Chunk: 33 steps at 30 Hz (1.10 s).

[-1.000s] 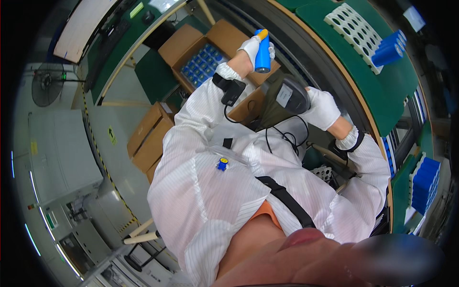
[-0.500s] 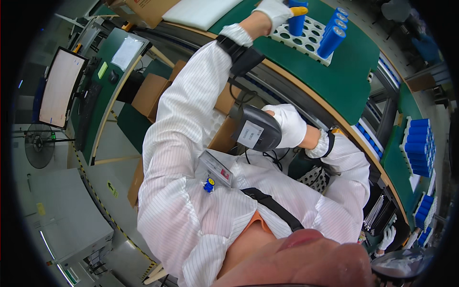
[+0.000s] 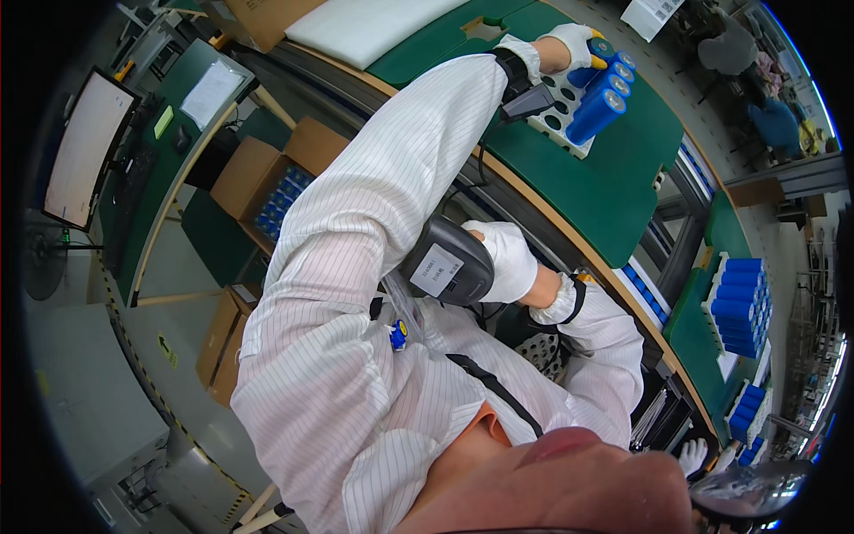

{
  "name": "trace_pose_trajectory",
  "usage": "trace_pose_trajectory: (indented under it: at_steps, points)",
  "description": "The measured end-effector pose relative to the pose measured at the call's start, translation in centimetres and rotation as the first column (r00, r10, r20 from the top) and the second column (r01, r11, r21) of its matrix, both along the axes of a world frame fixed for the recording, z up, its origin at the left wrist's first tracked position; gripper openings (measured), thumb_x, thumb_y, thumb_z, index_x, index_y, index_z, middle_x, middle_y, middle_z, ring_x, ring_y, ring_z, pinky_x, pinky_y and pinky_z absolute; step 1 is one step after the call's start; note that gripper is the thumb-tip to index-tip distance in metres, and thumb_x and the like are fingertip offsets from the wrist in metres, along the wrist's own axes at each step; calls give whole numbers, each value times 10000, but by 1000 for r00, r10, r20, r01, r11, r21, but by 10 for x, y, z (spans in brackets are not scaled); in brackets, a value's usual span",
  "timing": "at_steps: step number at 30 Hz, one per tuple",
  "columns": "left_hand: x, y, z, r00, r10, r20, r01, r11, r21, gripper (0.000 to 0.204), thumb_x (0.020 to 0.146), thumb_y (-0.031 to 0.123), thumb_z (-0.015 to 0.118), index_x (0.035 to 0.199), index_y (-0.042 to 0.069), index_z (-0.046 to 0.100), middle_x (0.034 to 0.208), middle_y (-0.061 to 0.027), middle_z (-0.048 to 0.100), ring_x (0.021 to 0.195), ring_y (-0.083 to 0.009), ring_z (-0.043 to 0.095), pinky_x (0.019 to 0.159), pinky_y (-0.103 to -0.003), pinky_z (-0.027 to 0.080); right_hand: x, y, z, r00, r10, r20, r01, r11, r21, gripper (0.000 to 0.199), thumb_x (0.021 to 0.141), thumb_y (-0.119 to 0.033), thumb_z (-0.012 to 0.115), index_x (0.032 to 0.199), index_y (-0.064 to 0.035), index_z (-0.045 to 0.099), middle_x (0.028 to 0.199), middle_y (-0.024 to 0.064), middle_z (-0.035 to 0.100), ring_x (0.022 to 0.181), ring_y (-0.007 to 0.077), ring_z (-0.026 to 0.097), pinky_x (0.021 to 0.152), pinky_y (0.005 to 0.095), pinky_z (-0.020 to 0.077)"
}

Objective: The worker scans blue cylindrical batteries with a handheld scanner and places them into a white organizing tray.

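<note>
My left hand (image 3: 574,46), in a white glove with yellow fingertips, grips a blue cylindrical battery cell (image 3: 583,76) near its top. That cell stands at or just over a white holed tray (image 3: 576,148); whether its base is seated is hidden. Right beside it, a row of several blue battery cells (image 3: 598,116) stands in the tray. Lower down, in front of my body, my right hand (image 3: 514,262) is closed round a dark grey handheld barcode scanner (image 3: 458,267) with a white label. The scanner's handle is mostly covered by the glove.
A green worktable (image 3: 578,200) carries the tray and a white foam sheet (image 3: 356,31). More filled cell trays (image 3: 743,307) stand at the right. An open carton of cells (image 3: 253,182) sits at the left. Another person's gloved hand (image 3: 692,456) shows at lower right.
My left hand has moved the gripped cell rightward across the tray, up against the row of cells. My right hand still holds the scanner. The whole view has shifted, revealing cells in the carton.
</note>
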<state>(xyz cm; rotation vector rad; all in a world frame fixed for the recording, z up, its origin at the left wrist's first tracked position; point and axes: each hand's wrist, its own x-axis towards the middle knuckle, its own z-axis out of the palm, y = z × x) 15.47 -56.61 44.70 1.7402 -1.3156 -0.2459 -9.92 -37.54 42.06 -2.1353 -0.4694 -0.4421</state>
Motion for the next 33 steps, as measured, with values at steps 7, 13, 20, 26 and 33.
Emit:
trace_pose_trajectory:
  at_steps: [7, 13, 20, 26, 33]
  points:
    - [9, -18, 9, 977, 59, 203, -87, 987, 133, 660, 752, 491, 785, 1249, 86, 630, 1187, -187, 656, 1083, -344, 635, 933, -386, 509, 1, 0, -1, 999, -15, -36, 16, 1000, 26, 372, 622, -186, 838, 912, -118, 614, 766, 58, 619, 657, 271, 643, 598, 335, 521]
    - [4, -17, 11, 977, 44, 207, -78, 985, 156, 628, 766, 468, 784, 1251, 104, 621, 1208, -199, 642, 1083, -363, 630, 930, -403, 508, 3, -1, 0, 998, 0, -68, 4, 999, 51, 370, 613, -172, 827, 922, -122, 630, 787, 64, 630, 677, 282, 650, 613, 338, 529]
    - [2, -18, 1, 987, 81, 139, -96, 990, 107, 697, 757, 440, 797, 1313, 88, 570, 1262, -192, 617, 1137, -362, 603, 973, -396, 486, 3, 0, 0, 999, -20, -43, 20, 1000, 17, 376, 612, -174, 825, 931, -121, 633, 789, 59, 630, 672, 277, 647, 608, 337, 528]
    - [24, 66, -8, 987, 147, 67, -145, 989, -29, 641, 834, 356, 757, 1349, 55, 522, 1314, -158, 600, 1220, -278, 577, 991, -335, 473, 3, -3, -1, 996, -72, -52, 70, 997, -31, 345, 619, -207, 833, 874, -114, 621, 760, 73, 611, 650, 284, 636, 584, 340, 512]
    - [72, 368, -136, 724, 689, 44, -661, 710, -241, 462, 803, 335, 756, 1197, 119, 646, 1084, -156, 681, 982, -346, 656, 854, -387, 529, 0, -7, -14, 990, -142, -10, 138, 974, -182, 568, 580, -250, 850, 1040, -16, 613, 777, 134, 632, 658, 347, 649, 610, 386, 529]
